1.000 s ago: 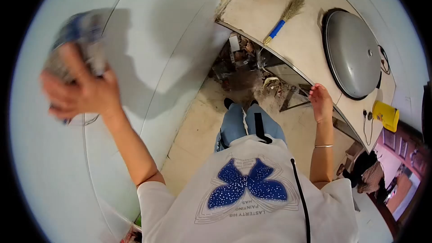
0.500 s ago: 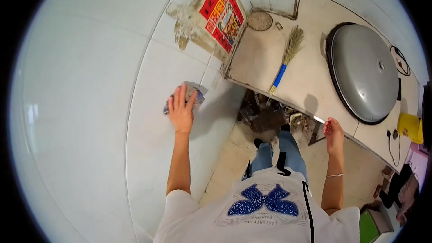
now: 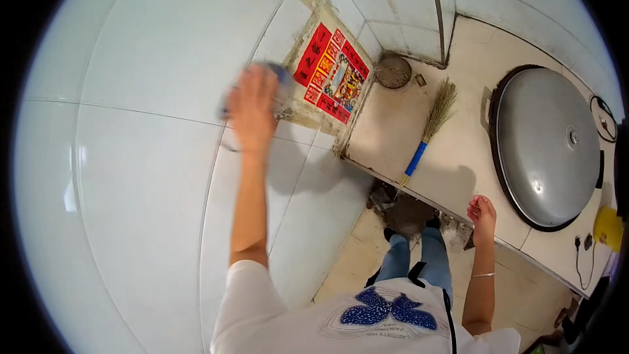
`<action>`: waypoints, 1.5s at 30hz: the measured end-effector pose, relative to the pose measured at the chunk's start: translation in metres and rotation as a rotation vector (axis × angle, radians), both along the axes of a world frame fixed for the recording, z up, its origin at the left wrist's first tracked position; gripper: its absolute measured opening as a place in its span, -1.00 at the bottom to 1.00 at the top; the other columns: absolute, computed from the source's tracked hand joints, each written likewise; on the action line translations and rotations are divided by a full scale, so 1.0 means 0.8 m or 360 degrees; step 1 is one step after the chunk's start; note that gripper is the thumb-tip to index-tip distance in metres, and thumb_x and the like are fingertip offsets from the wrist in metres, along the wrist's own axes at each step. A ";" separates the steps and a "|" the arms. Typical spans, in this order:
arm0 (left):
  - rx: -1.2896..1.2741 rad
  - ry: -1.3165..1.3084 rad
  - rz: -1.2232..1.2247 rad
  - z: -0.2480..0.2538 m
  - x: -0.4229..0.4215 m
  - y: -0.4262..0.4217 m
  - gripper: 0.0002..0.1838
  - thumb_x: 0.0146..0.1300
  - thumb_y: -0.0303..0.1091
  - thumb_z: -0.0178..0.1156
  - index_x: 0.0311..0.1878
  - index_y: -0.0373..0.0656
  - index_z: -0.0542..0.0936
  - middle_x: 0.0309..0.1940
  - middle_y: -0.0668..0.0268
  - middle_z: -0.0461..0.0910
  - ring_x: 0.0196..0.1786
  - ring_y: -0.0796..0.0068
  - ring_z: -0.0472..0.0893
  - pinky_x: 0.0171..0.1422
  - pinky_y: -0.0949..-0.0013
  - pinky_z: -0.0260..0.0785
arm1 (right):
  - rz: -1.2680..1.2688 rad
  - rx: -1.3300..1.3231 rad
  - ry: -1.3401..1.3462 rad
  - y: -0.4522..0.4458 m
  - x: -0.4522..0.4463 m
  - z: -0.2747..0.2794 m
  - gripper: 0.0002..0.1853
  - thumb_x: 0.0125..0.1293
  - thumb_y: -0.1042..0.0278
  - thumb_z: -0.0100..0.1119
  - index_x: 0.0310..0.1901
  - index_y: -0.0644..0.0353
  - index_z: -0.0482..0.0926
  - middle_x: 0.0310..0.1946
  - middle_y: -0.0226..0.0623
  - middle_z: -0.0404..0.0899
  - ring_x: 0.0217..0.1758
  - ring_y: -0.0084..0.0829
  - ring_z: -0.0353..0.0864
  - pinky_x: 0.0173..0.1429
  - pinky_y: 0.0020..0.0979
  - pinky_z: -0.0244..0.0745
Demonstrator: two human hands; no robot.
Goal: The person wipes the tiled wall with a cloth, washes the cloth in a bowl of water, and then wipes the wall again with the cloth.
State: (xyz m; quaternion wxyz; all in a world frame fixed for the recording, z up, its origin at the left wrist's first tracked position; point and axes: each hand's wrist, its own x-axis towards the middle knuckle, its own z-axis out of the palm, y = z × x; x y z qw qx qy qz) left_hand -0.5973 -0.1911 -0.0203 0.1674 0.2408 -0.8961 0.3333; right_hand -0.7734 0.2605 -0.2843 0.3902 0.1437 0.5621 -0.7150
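Pressed to the white tiled wall [image 3: 151, 164], my left hand [image 3: 253, 108] lies over a crumpled grey-blue cloth [image 3: 283, 85]; both are smeared by motion. A red and yellow printed poster [image 3: 333, 73] is stuck on the wall just right of that hand. My right hand [image 3: 483, 213] hangs by the front edge of the tiled counter [image 3: 386, 124], fingers curled inward, with nothing visible in it. A straw brush with a blue handle [image 3: 415, 159] lies on the counter between the two hands.
A large grey domed lid [image 3: 547, 147] covers much of the counter's right part. Behind it are a black cable [image 3: 604, 118] and a yellow container [image 3: 609, 228]. A round dark disc [image 3: 393, 71] lies in the back corner. Debris [image 3: 409, 213] shows under the counter.
My left hand has moved with the cloth, first toward the poster and then up the wall beside it. The view has shifted, showing more of the poster and corner. My right hand stays near the counter edge.
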 end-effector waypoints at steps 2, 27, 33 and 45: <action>0.0109 -0.0287 0.0037 -0.068 0.010 0.009 -0.42 0.10 -0.56 0.06 0.24 0.09 0.47 0.45 0.38 0.17 0.47 0.28 0.17 0.51 0.11 -0.03 | -0.0083 -0.0032 -0.0003 0.011 0.003 -0.004 -0.84 0.38 0.24 0.06 -0.19 0.12 0.54 -0.39 -0.47 0.53 -0.35 -0.60 0.48 -0.21 -0.54 0.40; -0.0520 -0.0114 -0.0362 0.023 -0.311 -0.148 -0.56 0.27 -0.40 -0.07 0.21 0.07 0.50 0.34 0.28 0.29 0.40 0.28 0.23 0.50 0.16 -0.02 | -0.0477 0.0410 -0.0174 0.092 0.050 -0.058 -0.85 0.40 0.25 0.01 -0.26 0.09 0.51 -0.43 -0.48 0.51 -0.41 -0.63 0.46 -0.26 -0.56 0.37; -0.0294 -0.0329 -0.0330 -0.089 -0.343 -0.159 -0.61 0.29 -0.35 -0.07 0.16 0.05 0.53 0.36 0.30 0.28 0.43 0.34 0.18 0.53 0.21 -0.07 | -0.0519 0.0547 -0.0126 0.122 0.067 -0.067 -0.83 0.41 0.20 0.02 -0.25 0.07 0.52 -0.45 -0.50 0.50 -0.42 -0.63 0.46 -0.28 -0.58 0.38; 0.0022 -0.0696 -0.0269 -0.335 -0.360 -0.162 -0.65 0.28 -0.32 -0.02 0.10 0.03 0.58 0.37 0.25 0.27 0.44 0.26 0.17 0.52 0.19 -0.05 | -0.0478 0.0729 -0.0172 0.160 0.091 -0.094 -0.83 0.41 0.24 -0.01 -0.21 0.10 0.52 -0.41 -0.48 0.50 -0.40 -0.65 0.45 -0.27 -0.59 0.37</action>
